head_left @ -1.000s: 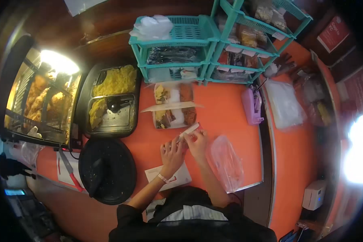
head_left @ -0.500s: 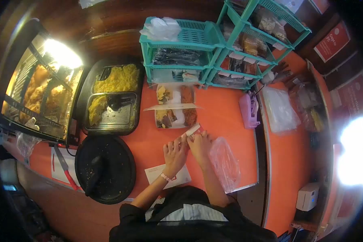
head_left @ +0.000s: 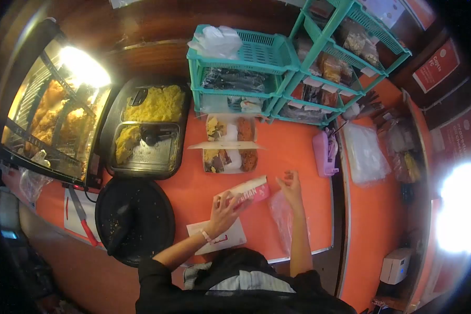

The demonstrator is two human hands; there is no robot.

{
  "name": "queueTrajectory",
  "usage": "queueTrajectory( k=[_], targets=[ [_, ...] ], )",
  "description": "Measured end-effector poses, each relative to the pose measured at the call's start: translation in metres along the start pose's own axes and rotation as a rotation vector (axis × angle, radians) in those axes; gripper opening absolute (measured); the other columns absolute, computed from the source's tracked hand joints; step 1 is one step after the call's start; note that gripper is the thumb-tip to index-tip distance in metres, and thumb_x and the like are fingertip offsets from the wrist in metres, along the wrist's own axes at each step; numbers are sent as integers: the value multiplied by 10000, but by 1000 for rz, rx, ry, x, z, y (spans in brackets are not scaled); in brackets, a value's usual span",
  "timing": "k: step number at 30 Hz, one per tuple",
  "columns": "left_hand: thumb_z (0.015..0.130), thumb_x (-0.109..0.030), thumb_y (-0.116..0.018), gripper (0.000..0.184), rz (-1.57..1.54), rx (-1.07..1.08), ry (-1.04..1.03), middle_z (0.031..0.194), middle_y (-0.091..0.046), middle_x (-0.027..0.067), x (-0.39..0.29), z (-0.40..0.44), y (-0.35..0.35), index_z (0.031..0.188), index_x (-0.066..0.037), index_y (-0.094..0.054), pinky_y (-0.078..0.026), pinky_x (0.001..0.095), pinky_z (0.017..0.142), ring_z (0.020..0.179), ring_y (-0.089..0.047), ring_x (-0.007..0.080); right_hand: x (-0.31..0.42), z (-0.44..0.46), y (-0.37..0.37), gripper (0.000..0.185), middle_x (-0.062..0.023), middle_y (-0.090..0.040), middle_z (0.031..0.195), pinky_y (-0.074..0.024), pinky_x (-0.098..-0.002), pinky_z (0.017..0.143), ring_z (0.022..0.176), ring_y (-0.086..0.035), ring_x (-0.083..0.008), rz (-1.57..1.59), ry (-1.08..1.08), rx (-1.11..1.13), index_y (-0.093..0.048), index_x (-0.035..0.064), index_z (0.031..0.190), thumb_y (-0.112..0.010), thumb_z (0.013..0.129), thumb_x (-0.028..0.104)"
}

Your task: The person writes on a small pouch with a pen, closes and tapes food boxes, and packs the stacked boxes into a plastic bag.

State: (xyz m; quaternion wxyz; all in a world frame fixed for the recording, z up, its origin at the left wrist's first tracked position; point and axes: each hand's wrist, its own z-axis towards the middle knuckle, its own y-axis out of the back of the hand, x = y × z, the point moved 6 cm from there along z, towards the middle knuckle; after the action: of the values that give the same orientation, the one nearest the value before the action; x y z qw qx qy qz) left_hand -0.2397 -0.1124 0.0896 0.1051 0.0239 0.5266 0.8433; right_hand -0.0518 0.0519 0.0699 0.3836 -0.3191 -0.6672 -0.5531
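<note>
My left hand (head_left: 226, 212) is wrapped over the near-left part of a pink and white printed carton (head_left: 252, 191) on the orange counter. To the right of the carton, my right hand (head_left: 290, 184) is raised, its fingers apart and nothing in them. Beneath my left wrist lies a flat white printed carton (head_left: 234, 235). A clear plastic bag (head_left: 283, 215) rests beside my right forearm. Beyond the pink carton stand two open food boxes (head_left: 230, 160), one behind the other, filled with yellow, white and reddish-brown food.
Black trays of yellow food (head_left: 157, 104) are at the left, near a lit glass display case (head_left: 52, 115). A round black mortar (head_left: 157, 217) and a red-handled knife (head_left: 81, 212) lie nearer. Behind are teal racks (head_left: 269, 52); a purple dispenser (head_left: 324, 152) stands right.
My right hand has come off the carton and moved right, its fingers spreading. The carton, earlier largely covered by both hands, now shows its pink printed side. The view has shifted slightly.
</note>
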Motion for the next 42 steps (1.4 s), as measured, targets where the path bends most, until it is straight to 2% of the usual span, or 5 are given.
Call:
queueTrajectory(
  k=[5, 25, 32, 35, 42],
  targets=[
    [781, -213, -557, 429, 6, 133, -203, 1226, -460, 39, -2, -16, -12, 1207, -261, -564, -341, 453, 910, 1087, -436, 248, 6, -34, -57, 672, -123, -488, 1187, -501, -328, 738, 1040, -533, -238, 155, -45, 393, -344, 94, 1304, -717, 779, 287],
    [690, -257, -686, 609, -501, 382, -57, 1269, -494, 35, 28, 3, -15, 1256, -144, -491, -387, 409, 880, 1116, -480, 255, -13, -72, -52, 717, -175, -396, 1227, -404, -422, 958, 1176, -416, -299, 333, 194, 22, -279, 3, 1285, -722, 724, 70],
    [721, -145, -664, 564, -254, -282, 483, 1241, -506, 120, 172, 71, 40, 1254, -140, -482, -386, 440, 930, 1126, -484, 354, 71, 58, -49, 685, -205, -421, 1294, -358, -423, 996, 1217, -391, -353, -234, 491, -55, -305, 70, 1358, -619, 752, 10],
    [776, 23, -489, 529, -647, 537, 460, 1107, -548, 241, 196, 73, -32, 1271, -159, -453, -477, 435, 802, 1016, -541, 419, 54, 94, -82, 585, -173, -530, 1167, -440, -340, 890, 999, -555, -280, -105, 654, 290, -382, 117, 1335, -574, 799, -17],
    [785, 57, -455, 668, -847, 172, 524, 1077, -536, 316, 164, 59, -54, 1383, -199, -301, -458, 487, 762, 962, -541, 477, 39, 74, -94, 542, -185, -556, 1128, -443, -337, 874, 1038, -537, -271, -116, 211, 279, -412, 148, 1314, -442, 826, -87]
  ],
)
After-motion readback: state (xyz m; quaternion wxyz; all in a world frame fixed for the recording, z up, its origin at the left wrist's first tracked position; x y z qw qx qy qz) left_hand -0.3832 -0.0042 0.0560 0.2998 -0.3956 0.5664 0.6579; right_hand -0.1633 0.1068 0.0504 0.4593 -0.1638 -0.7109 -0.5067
